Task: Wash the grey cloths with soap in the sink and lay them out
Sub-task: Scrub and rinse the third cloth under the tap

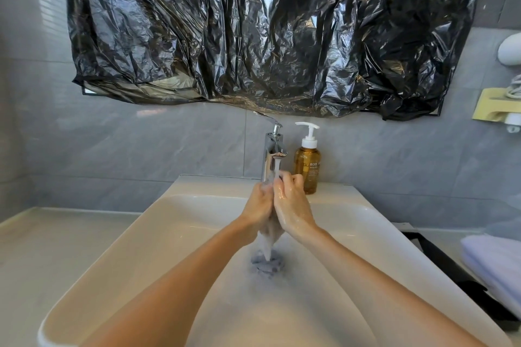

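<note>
L hand & R hand both grip grey cloth under tap; best rub firmly, low in sink, avoiding splash.

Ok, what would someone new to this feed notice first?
A crumpled black plastic sheet fills the wall above the sink. Below it, the left hand and right hand squeeze a wet grey cloth between them under the running tap, with an amber soap bottle standing just right of the tap.
</note>
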Tool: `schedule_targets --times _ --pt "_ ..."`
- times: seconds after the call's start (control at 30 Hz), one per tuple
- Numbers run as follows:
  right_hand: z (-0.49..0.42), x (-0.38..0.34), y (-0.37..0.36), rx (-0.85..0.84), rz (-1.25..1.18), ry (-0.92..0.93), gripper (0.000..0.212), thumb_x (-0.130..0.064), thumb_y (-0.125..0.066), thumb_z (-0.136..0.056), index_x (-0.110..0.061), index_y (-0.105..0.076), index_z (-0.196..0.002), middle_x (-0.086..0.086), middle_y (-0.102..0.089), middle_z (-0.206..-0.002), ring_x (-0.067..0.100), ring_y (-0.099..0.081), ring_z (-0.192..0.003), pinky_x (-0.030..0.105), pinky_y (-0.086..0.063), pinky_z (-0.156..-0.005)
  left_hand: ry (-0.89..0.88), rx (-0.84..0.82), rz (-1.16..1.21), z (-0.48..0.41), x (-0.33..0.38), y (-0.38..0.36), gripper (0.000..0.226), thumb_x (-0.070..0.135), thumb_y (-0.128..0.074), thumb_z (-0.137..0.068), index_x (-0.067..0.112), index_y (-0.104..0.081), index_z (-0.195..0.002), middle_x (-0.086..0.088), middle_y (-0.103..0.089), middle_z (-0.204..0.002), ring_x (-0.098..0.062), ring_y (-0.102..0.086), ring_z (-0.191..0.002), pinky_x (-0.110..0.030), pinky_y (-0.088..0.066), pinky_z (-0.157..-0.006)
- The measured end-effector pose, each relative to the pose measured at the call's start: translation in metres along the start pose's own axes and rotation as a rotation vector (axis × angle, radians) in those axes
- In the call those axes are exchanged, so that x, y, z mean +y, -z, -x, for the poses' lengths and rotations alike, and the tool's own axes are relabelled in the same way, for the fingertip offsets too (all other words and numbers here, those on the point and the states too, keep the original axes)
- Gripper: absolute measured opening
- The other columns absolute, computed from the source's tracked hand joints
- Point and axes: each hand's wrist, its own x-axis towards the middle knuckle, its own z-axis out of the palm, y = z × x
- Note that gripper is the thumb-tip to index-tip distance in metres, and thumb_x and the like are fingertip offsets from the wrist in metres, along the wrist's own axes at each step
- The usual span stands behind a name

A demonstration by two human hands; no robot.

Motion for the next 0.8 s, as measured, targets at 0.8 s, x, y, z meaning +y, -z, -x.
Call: schedule_targets --times 0.8 --pt "-0.018 0.021 0.054 -0.360 -0.543 -0.547 0.046 -0.064 -0.054 -0.086 -0.021 -0.058 -0.103 0.006 -0.063 -0.103 0.025 -0.058 -0.097 0.042 -0.042 -0.097 0.106 -0.009 -0.032 -0.006 0.014 0.032 0.012 0.013 -0.065 -0.090 0.011 -0.054 -0.090 -0.006 -0.060 -0.077 -0.008 -0.060 -0.063 -0.023 -0.054 -0.072"
